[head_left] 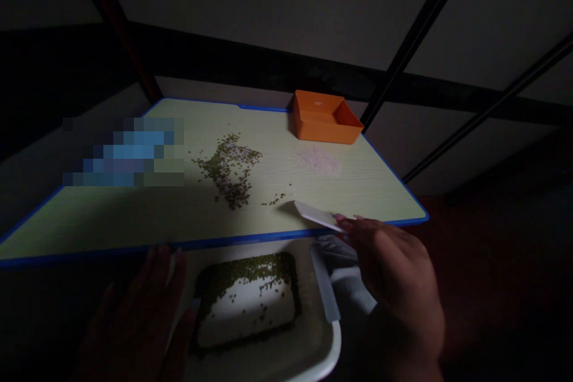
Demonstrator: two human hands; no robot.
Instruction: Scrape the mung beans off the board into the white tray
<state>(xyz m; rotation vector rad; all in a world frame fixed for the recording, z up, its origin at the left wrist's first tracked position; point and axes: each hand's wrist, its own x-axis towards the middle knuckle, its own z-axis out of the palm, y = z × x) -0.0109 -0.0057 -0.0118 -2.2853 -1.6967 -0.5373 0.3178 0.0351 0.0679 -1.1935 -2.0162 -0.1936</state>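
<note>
My right hand [394,280] pinches a thin white card [316,215] whose far end rests on the pale table [111,215] near its front edge. My left hand [143,310] grips the left rim of a white tray [322,352] held below the table's front edge. Green beans [250,271] lie along the tray's bottom. On the table a loose pile of green beans mixed with pale grains [230,170] sits mid-left. A few stray beans [275,199] lie just left of the card. A small heap of pale grains [320,161] lies apart to the right.
An orange open box [324,117] stands at the table's far edge. A blurred blue patch [125,152] covers the table's left part. The table has a blue rim. Dark bars cross the wall behind. The surroundings are very dark.
</note>
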